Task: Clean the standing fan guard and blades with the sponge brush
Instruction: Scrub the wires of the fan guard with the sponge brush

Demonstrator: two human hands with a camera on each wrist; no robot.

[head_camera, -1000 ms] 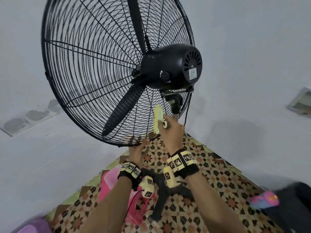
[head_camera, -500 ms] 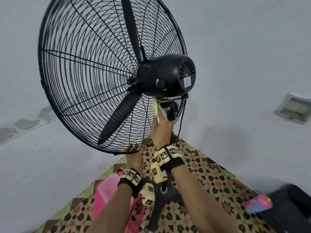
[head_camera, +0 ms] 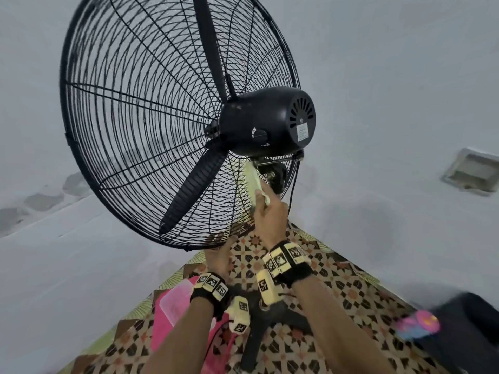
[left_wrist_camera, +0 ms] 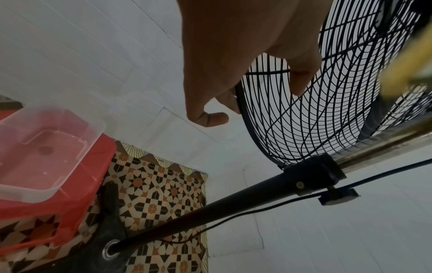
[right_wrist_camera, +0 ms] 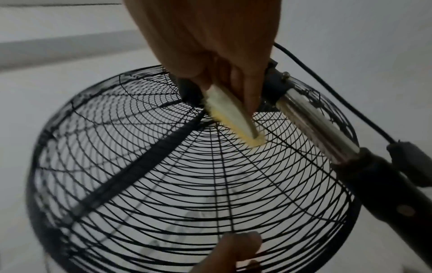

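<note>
White wall, patterned mat [head_camera: 337, 287] | right hand [head_camera: 270, 220] fingers pinch sponge brush [head_camera: 252, 182] against fan guard [head_camera: 129, 125] | left hand [head_camera: 220, 255] fingers curl on guard rim

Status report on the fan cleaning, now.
Right hand holds sponge brush against rear guard, below motor housing. Left hand grips guard's bottom rim. Nothing obstructing.

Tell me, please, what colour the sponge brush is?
Pale yellow; the sponge brush shows best in the right wrist view.
</note>
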